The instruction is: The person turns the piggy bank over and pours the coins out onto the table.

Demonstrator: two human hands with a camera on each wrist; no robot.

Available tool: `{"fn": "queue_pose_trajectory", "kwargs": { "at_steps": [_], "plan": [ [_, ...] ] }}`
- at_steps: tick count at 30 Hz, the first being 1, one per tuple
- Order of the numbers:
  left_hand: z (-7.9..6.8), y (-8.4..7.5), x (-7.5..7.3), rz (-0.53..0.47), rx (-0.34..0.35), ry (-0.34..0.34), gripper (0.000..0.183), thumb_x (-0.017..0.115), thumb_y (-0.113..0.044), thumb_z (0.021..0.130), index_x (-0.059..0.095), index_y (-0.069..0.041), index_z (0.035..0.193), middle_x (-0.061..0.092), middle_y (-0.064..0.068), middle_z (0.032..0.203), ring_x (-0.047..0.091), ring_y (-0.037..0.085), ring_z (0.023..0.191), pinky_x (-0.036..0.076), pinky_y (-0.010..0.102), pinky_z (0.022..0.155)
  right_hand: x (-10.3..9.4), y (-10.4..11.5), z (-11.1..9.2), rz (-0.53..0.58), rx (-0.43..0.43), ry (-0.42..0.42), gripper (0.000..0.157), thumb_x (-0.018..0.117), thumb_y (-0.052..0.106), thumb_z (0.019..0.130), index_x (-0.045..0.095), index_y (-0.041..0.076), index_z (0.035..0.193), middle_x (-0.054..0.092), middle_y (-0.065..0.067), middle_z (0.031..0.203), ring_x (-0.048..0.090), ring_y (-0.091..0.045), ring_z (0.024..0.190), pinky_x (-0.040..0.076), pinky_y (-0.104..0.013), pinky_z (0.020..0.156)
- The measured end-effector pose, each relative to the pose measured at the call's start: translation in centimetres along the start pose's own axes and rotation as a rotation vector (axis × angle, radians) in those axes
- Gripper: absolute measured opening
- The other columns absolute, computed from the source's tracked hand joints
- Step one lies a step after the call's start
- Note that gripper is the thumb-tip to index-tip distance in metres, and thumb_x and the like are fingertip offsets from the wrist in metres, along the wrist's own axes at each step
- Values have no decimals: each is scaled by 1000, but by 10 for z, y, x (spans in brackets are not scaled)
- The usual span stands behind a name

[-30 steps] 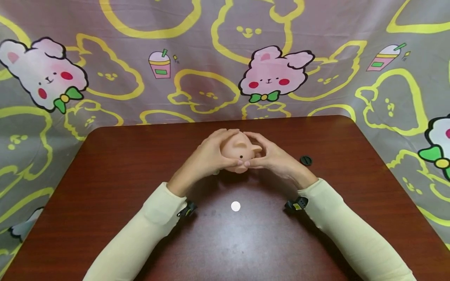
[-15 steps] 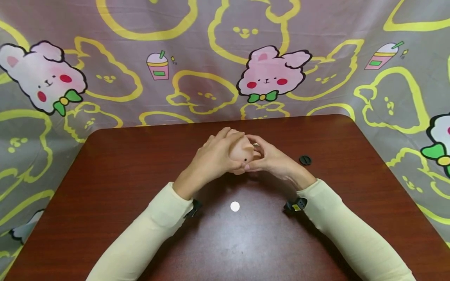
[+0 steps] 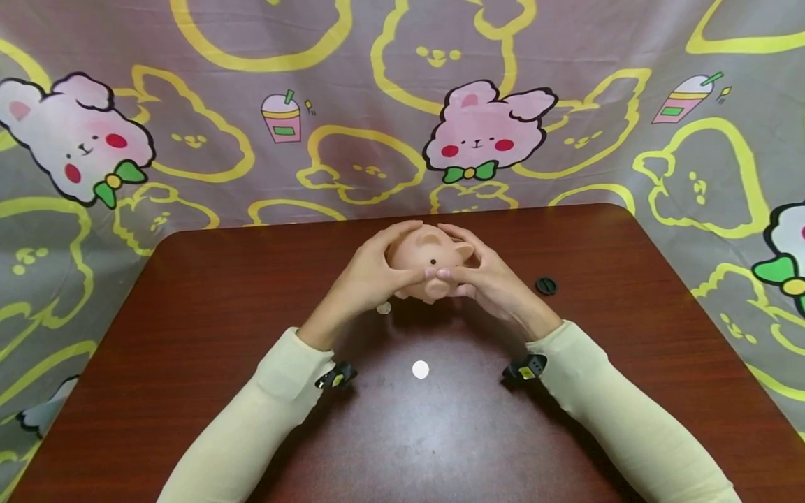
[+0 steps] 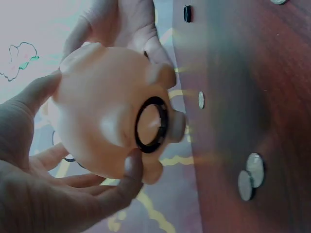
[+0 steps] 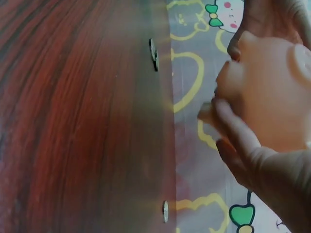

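Both hands hold a peach-coloured piggy bank [image 3: 421, 255] over the far middle part of the table, its snout toward me. My left hand [image 3: 367, 274] grips its left side, and my right hand [image 3: 493, 279] grips the right side. The two thumbs meet above the snout. In the left wrist view the belly of the piggy bank [image 4: 92, 116] shows a round opening with a black rim [image 4: 140, 127], and a left fingertip lies right at that rim. Below the left hand a coin [image 3: 383, 307] lies on the table. In the right wrist view the piggy bank [image 5: 277, 97] is partly cut off.
A black round plug [image 3: 546, 286] lies on the brown table [image 3: 189, 349], right of the hands. Several coins [image 4: 255, 170] are on the tabletop. A bright white round spot [image 3: 420, 369] shows between the forearms. A patterned curtain [image 3: 365, 91] hangs behind the table.
Half a second ago the piggy bank was turned to the right, with my left hand over it. Now it faces me, slightly higher in the view, and the coin beside my left hand shows again.
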State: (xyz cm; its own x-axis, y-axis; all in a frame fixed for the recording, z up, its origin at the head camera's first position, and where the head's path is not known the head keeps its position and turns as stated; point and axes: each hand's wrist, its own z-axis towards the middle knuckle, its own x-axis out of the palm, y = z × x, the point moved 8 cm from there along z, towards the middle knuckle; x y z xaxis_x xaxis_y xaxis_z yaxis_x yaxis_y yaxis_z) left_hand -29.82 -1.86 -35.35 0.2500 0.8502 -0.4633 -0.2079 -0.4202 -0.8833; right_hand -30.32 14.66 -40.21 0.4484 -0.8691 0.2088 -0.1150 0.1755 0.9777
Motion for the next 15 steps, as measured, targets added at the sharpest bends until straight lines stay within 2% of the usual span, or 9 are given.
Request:
{"fn": "queue_pose_trajectory", "kwargs": {
  "at_steps": [2, 5, 8, 9, 11, 15],
  "plan": [
    [1, 1, -1, -23, 36, -11, 74, 86, -26, 87, 52, -28, 153, 57, 2, 147, 68, 24, 103, 61, 38, 77, 1, 4, 0, -22, -34, -39, 75, 66, 0, 98, 33, 25, 162, 32, -2, 162, 66, -22, 116, 60, -32, 88],
    [1, 2, -2, -80, 87, 3, 81, 88, -19, 86, 47, -23, 156, 53, 2, 153, 58, 22, 127, 56, 41, 99, 0, 10, -1, -137, -101, -120, 80, 75, 4, 93, 37, 25, 161, 38, 0, 160, 59, -20, 124, 56, -26, 93],
    [2, 4, -1, -148, 111, 41, 90, 87, -10, 85, 40, -20, 161, 44, 2, 160, 57, 26, 132, 57, 41, 100, 2, 17, -5, -278, -182, -186, 86, 82, 5, 87, 40, 24, 160, 44, 1, 158, 53, -19, 130, 54, -21, 95],
    [1, 5, 0, -174, 112, 51, 92, 87, -8, 85, 38, -20, 161, 41, 2, 162, 57, 27, 132, 58, 40, 99, 4, 21, -6, -332, -216, -205, 88, 84, 5, 86, 40, 22, 160, 45, 2, 158, 51, -17, 134, 51, -22, 100],
    [1, 7, 1, -219, 116, 68, 95, 86, -2, 84, 35, -21, 163, 37, 2, 164, 57, 28, 134, 60, 40, 96, 8, 27, -8, -423, -299, -228, 90, 87, 3, 83, 42, 20, 159, 43, 3, 161, 45, -17, 143, 46, -26, 111],
    [1, 13, 0, -210, 118, 66, 104, 87, 2, 82, 30, -27, 165, 32, -3, 168, 57, 26, 131, 59, 36, 97, 21, 40, -14, -668, -491, -281, 91, 92, 3, 76, 49, 12, 155, 40, -4, 166, 33, -20, 155, 31, -42, 125]
  ]
}}
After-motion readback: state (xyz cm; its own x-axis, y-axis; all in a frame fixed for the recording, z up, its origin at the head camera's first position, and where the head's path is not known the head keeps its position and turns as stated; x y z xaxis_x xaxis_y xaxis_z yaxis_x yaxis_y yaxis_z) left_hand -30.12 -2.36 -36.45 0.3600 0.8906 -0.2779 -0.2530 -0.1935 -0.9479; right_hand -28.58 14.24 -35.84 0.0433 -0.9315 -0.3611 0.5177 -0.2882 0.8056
